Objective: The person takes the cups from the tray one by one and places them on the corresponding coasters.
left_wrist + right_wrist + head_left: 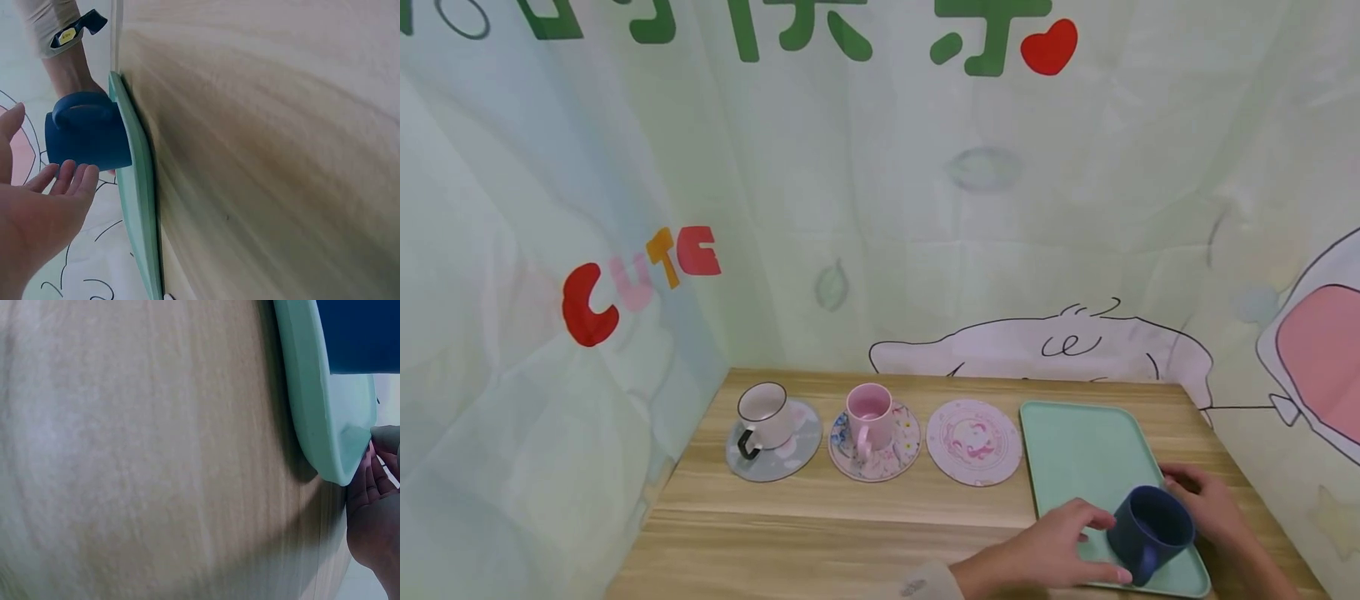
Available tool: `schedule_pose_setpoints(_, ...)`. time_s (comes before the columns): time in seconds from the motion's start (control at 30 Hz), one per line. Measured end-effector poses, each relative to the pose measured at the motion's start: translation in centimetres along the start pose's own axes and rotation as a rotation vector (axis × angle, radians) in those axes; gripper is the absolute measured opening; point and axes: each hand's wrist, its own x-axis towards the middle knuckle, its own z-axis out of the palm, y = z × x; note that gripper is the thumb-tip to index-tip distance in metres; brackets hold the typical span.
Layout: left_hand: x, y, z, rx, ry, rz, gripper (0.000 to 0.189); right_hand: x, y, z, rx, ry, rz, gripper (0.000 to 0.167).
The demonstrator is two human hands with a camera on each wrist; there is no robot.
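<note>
A dark blue mug stands upright on the near end of a mint-green tray, its handle toward me. My left hand is at the mug's left side, thumb and fingers spread apart. In the left wrist view its fingertips are at the mug's wall; whether they touch it I cannot tell. On the other side, my right hand holds the tray's right edge. The right wrist view has the thumb at the rim and the other fingers below it.
Left of the tray lies a pink round coaster. Further left, a pink cup stands on a floral coaster, and a white cup with a black handle on a grey coaster. Printed curtains border the wooden table.
</note>
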Motion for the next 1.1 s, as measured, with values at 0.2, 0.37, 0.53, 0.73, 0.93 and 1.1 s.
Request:
schedule_pose_setpoints(0.2,0.3,0.2,1.0,-0.002,0.013,0.001,0.045,0.1,0.1,0.0,0.010,-0.022,0.029,0.046)
schedule_pose_setpoints(0.37,0.6,0.4,1.6,-0.035,-0.004,-0.010,0.039,-0.1,-0.1,0.0,0.031,-0.040,0.064,0.048)
schedule_pose_setpoints(0.53,0.9,0.6,2.1,-0.127,-0.039,-0.042,0.034,-0.1,-0.3,0.0,0.020,-0.034,0.054,0.048)
schedule_pose_setpoints(0.73,1.0,1.0,2.7,-0.237,-0.033,-0.130,0.024,-0.3,-0.4,-0.2,-0.018,-0.018,0.005,0.046)
schedule_pose_setpoints(0.93,1.1,0.8,3.2,-0.246,-0.019,-0.148,0.022,-0.3,-0.3,-0.1,-0.006,-0.019,0.018,0.046)
schedule_pose_setpoints(1.1,1.4,0.6,3.8,-0.271,-0.032,-0.150,0.024,-0.2,-0.1,0.1,0.002,-0.017,0.018,0.046)
